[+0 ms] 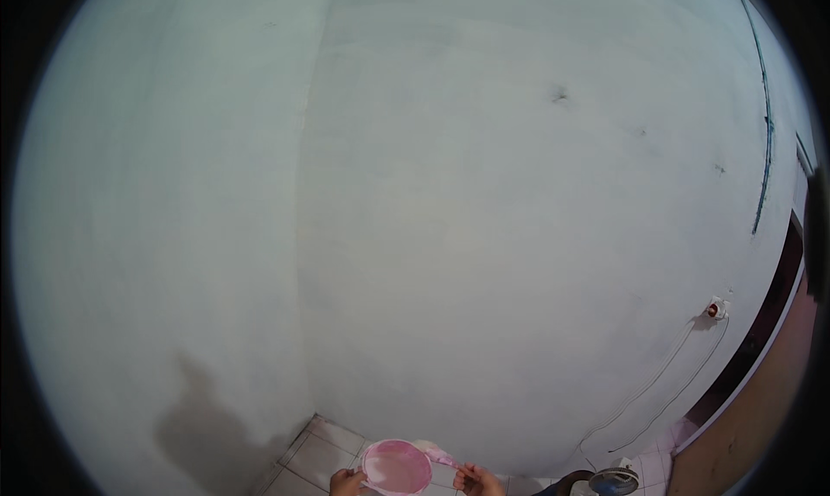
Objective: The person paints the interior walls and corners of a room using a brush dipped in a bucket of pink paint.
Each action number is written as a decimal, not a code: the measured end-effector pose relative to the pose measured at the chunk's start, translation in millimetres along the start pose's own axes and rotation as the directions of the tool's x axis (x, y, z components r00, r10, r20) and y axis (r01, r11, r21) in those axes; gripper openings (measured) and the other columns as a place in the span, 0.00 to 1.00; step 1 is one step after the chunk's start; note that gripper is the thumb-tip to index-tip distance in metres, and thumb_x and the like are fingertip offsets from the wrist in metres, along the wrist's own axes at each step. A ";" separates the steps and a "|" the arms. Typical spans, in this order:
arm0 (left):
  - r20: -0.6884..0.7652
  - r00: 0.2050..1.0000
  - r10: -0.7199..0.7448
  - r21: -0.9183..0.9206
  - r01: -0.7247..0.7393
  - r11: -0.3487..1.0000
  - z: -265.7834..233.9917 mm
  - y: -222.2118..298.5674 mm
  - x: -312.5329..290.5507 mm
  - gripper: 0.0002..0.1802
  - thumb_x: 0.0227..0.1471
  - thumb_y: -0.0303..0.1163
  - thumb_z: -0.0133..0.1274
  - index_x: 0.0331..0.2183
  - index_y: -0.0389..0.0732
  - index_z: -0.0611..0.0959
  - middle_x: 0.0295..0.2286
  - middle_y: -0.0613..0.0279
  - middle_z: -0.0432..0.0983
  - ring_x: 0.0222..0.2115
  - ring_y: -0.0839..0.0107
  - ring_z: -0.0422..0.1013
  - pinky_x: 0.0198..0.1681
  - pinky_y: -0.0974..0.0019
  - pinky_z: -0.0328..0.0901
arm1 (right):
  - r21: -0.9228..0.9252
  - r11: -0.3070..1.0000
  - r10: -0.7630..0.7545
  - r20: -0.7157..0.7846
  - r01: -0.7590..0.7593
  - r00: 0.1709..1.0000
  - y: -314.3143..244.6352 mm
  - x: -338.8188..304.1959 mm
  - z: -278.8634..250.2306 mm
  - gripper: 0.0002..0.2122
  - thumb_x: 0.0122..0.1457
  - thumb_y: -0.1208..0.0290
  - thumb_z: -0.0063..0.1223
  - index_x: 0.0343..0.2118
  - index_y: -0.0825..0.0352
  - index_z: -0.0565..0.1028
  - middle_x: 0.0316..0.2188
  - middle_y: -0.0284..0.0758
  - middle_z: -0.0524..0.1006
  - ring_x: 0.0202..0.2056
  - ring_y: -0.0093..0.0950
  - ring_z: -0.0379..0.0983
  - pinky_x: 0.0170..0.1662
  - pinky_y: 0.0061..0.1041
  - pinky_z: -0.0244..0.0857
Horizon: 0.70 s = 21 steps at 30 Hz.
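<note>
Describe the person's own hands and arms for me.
The bare left hand and bare right hand wear no gloves. The picture's lower edge cuts them off, so no sleeves show; any rings or markings are too small to make out.

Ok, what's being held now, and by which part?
The left hand holds the pink container by its left rim. The right hand holds a pinkish handle by its right end; what it belongs to can't be told.

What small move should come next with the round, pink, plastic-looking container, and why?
Probably steady the round, pink, plastic-looking container with the left hand, which grips its left edge, because the right hand is occupied holding a slim pink handle on the opposite side.
</note>
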<state>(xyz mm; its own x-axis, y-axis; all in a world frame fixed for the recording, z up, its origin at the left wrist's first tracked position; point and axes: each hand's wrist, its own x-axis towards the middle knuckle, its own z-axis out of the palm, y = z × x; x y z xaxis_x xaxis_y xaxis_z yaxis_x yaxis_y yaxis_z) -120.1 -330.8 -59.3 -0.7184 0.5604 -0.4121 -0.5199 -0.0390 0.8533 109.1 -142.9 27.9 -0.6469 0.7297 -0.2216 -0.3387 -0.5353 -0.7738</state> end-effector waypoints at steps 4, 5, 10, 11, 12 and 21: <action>0.018 1.000 0.004 -0.019 -0.004 1.000 -50.2 19.5 51.1 0.19 0.55 0.37 0.58 0.40 0.32 0.76 0.29 0.61 0.74 0.27 0.71 0.71 0.26 0.66 0.67 | -0.058 0.997 -0.039 0.102 0.046 0.994 -0.1 49.7 76.9 0.16 0.65 0.61 0.46 0.46 0.70 0.73 0.41 0.39 0.77 0.39 0.32 0.75 0.47 0.34 0.69; 0.021 1.000 0.006 -0.025 -0.005 1.000 -63.9 23.9 64.0 0.19 0.55 0.37 0.58 0.40 0.32 0.76 0.29 0.61 0.74 0.27 0.71 0.71 0.26 0.66 0.67 | -0.119 0.988 -0.077 0.152 0.095 0.985 -3.9 64.8 100.4 0.17 0.65 0.61 0.46 0.46 0.71 0.72 0.40 0.39 0.78 0.38 0.32 0.75 0.47 0.33 0.69; -0.173 0.984 -0.037 -0.098 0.020 0.995 -106.3 90.5 74.5 0.17 0.57 0.35 0.55 0.40 0.30 0.76 0.37 0.54 0.73 0.35 0.67 0.73 0.33 0.65 0.69 | -0.244 0.871 -0.352 0.300 0.427 0.887 -49.0 105.1 236.4 0.13 0.62 0.71 0.51 0.43 0.78 0.75 0.38 0.45 0.78 0.40 0.35 0.77 0.46 0.40 0.74; -0.174 0.984 -0.030 -0.096 0.013 0.995 -128.8 83.7 84.9 0.17 0.57 0.35 0.55 0.40 0.30 0.76 0.37 0.54 0.73 0.35 0.67 0.73 0.33 0.65 0.69 | -0.321 0.796 -0.398 0.361 0.513 0.843 -58.1 115.8 259.9 0.13 0.62 0.71 0.51 0.43 0.78 0.75 0.38 0.45 0.77 0.41 0.34 0.76 0.48 0.42 0.73; -0.064 0.995 0.071 -0.175 -0.082 0.981 -160.6 64.1 99.0 0.17 0.57 0.35 0.54 0.42 0.31 0.75 0.39 0.54 0.72 0.37 0.67 0.72 0.35 0.65 0.70 | -0.323 0.754 -0.450 0.380 0.572 0.808 -66.8 125.6 289.0 0.13 0.62 0.71 0.51 0.43 0.77 0.75 0.38 0.44 0.77 0.40 0.34 0.76 0.47 0.41 0.74; -0.325 0.943 0.071 -0.297 -0.173 0.939 -231.9 114.9 103.0 0.17 0.55 0.34 0.58 0.40 0.36 0.72 0.37 0.58 0.71 0.36 0.66 0.72 0.36 0.64 0.71 | -0.182 -0.045 -0.852 0.521 0.982 0.057 -180.5 215.0 532.5 0.11 0.63 0.75 0.49 0.45 0.73 0.76 0.35 0.37 0.78 0.36 0.24 0.76 0.40 0.25 0.72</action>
<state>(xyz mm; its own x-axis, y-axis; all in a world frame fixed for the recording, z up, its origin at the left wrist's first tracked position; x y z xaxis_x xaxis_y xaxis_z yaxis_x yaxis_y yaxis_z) -361.0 -469.4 -77.8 -0.8648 0.2569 -0.4315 -0.5009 -0.3798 0.7777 -332.6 -115.9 435.9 -0.1042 0.2761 0.9555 -0.4958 0.8184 -0.2905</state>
